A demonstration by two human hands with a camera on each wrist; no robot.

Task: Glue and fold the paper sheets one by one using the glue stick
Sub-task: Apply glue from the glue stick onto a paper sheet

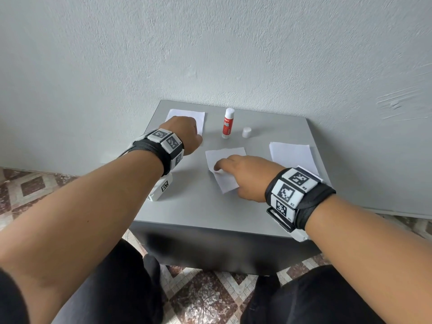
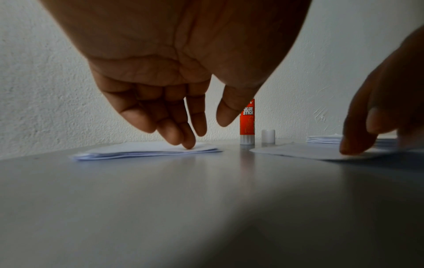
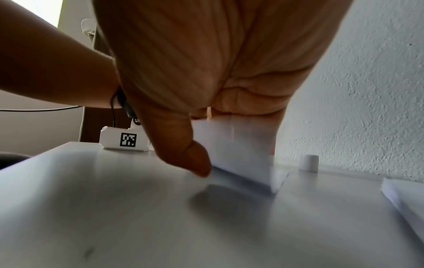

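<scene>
Standing behind the sheet (image 1: 225,169): glue stick (image 1: 228,123), cap (image 1: 246,132)

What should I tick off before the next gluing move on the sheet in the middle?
1. Glue stick upright and uncapped, cap beside it: ok.
2. Middle sheet held by right hand: ok.
3. Middle sheet lying flat: not ok, one edge is lifted in the right wrist view.
4. Left hand free to take the glue: ok, fingertips only touch the left stack.
5. Glue already on the sheet: cannot tell.
</scene>
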